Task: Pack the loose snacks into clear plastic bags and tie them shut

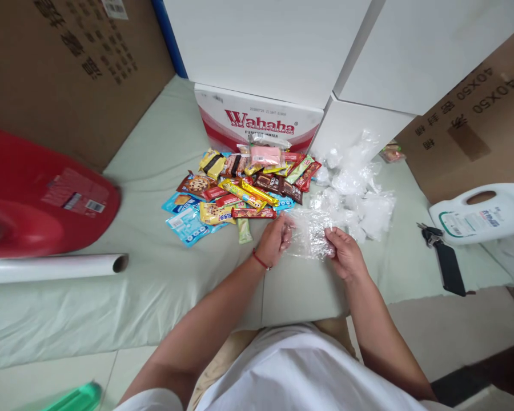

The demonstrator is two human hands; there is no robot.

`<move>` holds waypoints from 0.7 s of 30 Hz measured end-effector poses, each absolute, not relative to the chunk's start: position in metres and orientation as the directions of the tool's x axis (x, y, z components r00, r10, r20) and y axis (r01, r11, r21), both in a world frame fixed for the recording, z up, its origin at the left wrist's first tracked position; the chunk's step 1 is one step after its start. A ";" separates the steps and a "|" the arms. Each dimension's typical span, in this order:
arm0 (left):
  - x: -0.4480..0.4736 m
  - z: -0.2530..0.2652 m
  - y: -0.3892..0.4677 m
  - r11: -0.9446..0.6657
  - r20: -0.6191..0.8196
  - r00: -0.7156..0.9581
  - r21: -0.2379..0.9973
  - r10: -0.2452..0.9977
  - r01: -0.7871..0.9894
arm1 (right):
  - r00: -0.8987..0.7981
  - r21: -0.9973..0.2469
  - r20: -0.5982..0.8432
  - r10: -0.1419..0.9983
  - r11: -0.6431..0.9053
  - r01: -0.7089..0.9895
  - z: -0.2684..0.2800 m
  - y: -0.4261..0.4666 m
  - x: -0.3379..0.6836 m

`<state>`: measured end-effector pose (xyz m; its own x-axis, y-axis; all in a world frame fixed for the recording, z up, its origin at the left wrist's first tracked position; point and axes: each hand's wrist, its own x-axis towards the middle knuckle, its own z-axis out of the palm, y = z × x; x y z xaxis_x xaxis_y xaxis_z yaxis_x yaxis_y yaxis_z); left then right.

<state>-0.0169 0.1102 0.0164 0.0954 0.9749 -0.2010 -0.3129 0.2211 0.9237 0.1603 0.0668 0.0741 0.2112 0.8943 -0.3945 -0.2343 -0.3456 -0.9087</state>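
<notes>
A clear plastic bag [309, 235] is stretched between my two hands, above the near part of the pale green cloth. My left hand [276, 240], with a red cord at the wrist, grips the bag's left side with curled fingers. On the other side, my right hand [345, 251] pinches the bag between thumb and fingers. Just beyond my left hand lies a heap of wrapped snacks [255, 200] in red, yellow, brown and blue packets. Crumpled clear plastic bags [360, 194] are piled beyond my right hand.
A Wahaha carton [261, 117] stands behind the snacks, below white boxes [265, 45]. At left are a red jug [47, 194] and a white roll [51, 268]. At right are a white detergent bottle [484, 214], keys with a black case [448, 265] and a cardboard box [475, 125].
</notes>
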 end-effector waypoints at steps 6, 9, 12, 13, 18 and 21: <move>-0.024 0.022 0.106 -0.211 0.221 -0.124 0.973 0.967 0.091 | 0.245 -0.920 -0.371 0.896 -0.320 -0.224 0.072 0.067 0.165; -0.029 0.027 0.100 -0.580 0.591 0.112 0.707 0.799 0.405 | 0.254 -0.932 -0.358 0.898 -0.326 -0.159 0.070 0.065 0.165; -0.034 0.026 0.102 -0.678 0.631 0.274 0.591 0.726 0.436 | 0.325 -0.943 -0.333 0.885 -0.322 -0.088 0.066 0.065 0.169; -0.035 0.025 0.104 -0.663 0.602 0.290 0.609 0.744 0.436 | 0.348 -0.945 -0.325 0.880 -0.319 -0.074 0.065 0.065 0.171; -0.041 0.022 0.114 -0.601 0.517 0.342 0.771 0.785 0.213 | 0.338 -0.931 -0.364 0.868 -0.343 -0.121 0.059 0.065 0.179; -0.043 0.027 0.110 -0.419 0.433 0.527 0.895 0.732 -0.153 | 0.341 -0.933 -0.360 0.868 -0.332 -0.139 0.060 0.065 0.178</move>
<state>-0.0428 0.1100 0.0271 0.5267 0.7317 0.4325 -0.1527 -0.4191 0.8950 0.1779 0.0652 0.0596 0.3413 0.8683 -0.3599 -0.1390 -0.3321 -0.9330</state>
